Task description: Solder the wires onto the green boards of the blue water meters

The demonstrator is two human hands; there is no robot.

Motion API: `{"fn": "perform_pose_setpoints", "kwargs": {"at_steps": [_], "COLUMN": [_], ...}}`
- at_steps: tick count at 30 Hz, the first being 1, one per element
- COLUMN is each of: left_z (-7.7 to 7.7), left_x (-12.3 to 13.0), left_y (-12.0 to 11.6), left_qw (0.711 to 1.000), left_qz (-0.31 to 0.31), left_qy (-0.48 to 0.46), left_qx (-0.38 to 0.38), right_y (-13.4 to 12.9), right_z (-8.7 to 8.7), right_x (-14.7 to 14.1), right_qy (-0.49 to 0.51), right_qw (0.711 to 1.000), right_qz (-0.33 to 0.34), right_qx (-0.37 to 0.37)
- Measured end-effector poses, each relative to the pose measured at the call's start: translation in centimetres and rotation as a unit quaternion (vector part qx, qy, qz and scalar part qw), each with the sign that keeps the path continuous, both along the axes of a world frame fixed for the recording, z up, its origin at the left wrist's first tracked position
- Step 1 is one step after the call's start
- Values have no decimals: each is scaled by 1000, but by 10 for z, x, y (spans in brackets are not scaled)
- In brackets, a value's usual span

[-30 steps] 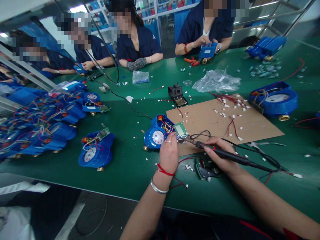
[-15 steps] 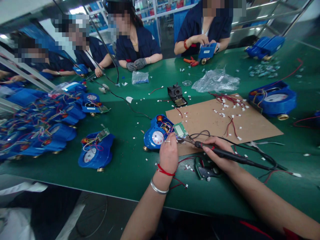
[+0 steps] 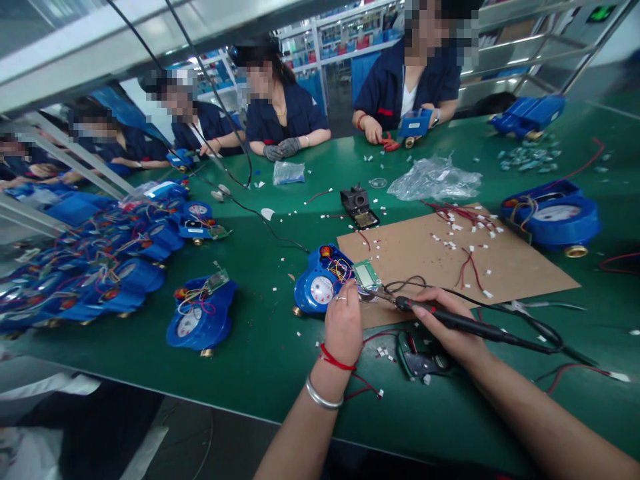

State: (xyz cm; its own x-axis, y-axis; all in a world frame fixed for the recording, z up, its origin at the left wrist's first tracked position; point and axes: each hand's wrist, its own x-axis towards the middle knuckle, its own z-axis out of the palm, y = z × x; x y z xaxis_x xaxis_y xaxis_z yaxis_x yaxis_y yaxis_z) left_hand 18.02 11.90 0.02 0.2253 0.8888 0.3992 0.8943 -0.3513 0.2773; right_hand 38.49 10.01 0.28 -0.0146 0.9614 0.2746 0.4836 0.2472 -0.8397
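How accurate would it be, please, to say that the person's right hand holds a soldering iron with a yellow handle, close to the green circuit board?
Not quite: the soldering iron has a mostly black handle, not a yellow one, as the head view shows. The right hand does hold it close to the green circuit board.

Left grip (image 3: 344,323) points forward, back upward; right grip (image 3: 454,341) curls closed, pointing left; forearms (image 3: 306,437) slant inward.
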Motion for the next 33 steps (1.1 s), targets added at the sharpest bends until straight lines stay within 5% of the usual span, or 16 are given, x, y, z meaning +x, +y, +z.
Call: {"fn": "perform_pose_setpoints", "kwargs": {"at_steps": [33], "left_z": [-3], "left_x": [-1], "left_y": [1], "left_qw": [1000], "left_qz": [-8], "left_qy": [-21], "left_qx": [6], "right_y": [0], "right_z": [-6], "right_x": [8], "right_qy": [-2], "right_qw": [1000], "right_qz": [-19], "right_qx": [-1]}}
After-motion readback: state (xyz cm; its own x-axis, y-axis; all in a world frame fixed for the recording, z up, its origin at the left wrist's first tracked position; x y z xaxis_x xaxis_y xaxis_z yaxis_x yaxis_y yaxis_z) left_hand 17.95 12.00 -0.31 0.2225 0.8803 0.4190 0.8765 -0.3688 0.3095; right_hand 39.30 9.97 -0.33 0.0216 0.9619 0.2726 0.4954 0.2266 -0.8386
